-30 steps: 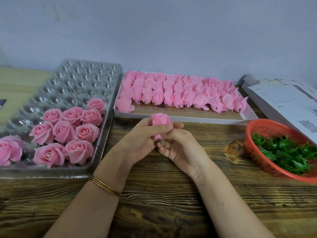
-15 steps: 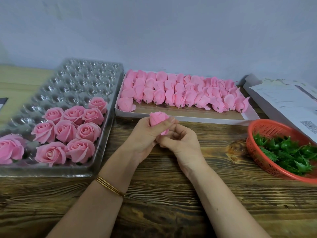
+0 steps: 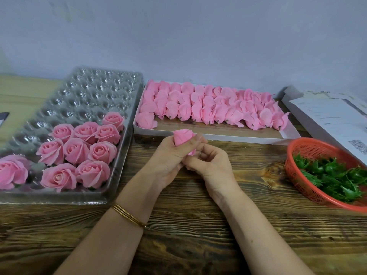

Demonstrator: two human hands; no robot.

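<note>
Pink and tightly wrapped, the rose bud (image 3: 183, 136) sits in both hands at the middle of my feed, above the wooden table (image 3: 198, 225) and just in front of the white box (image 3: 218, 133). Its petals overlap into a closed, rounded cone. The top edge is slightly ragged, and the surface is matte and even in colour. I can see only the top and a small patch of its lower end; fingers cover the rest.

The left hand (image 3: 168, 159) wraps round the body of the rose bud, with one fingertip laid across its right side. The right hand (image 3: 210, 165) is pressed up against the left, its fingers curled in and pinching the lower end from beneath. Those fingers hide the base, so I cannot tell what it looks like. A gold bracelet (image 3: 129, 215) circles the left wrist.

To the left lies a clear plastic tray (image 3: 89, 92) of dimpled cups, its near part filled with opened roses (image 3: 79, 149), fuller and wider than the one being held. Inside the white box are rows of closed buds (image 3: 208, 108) in the same pink, tilted, some showing small dark stubs at their bases. At the right edge a red basket (image 3: 309, 147) holds green leaf pieces (image 3: 337, 175), with sheets of paper (image 3: 327, 116) behind it.
</note>
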